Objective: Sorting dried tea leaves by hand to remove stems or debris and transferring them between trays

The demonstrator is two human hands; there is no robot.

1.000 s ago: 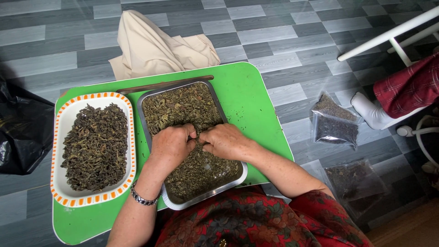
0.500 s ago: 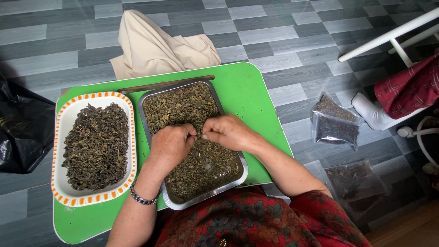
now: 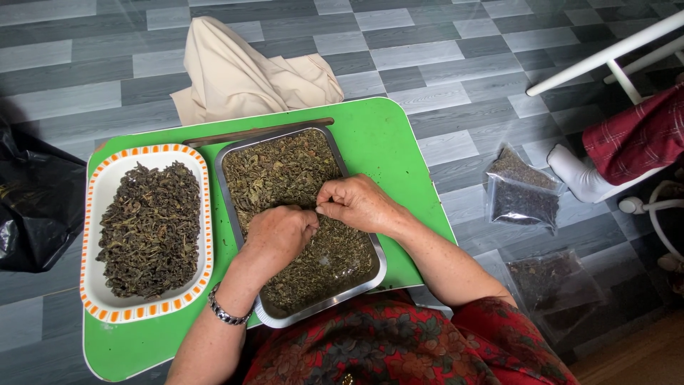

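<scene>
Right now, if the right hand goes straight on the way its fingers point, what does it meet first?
The right hand points left across the metal tray. It would probably meet the left hand first, since their fingertips are nearly together above the dried leaves; the depth between them is unclear.

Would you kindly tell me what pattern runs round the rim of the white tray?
Orange squares on the white tray's rim, head view.

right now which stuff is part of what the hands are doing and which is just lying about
In use:
left hand and right hand, pinching at leaves
steel tray of dried leaves
orange-rimmed white dish of dried leaves
green table

Lying about:
beige cloth
black plastic bag
clear leaf pouches
white chair leg
</scene>
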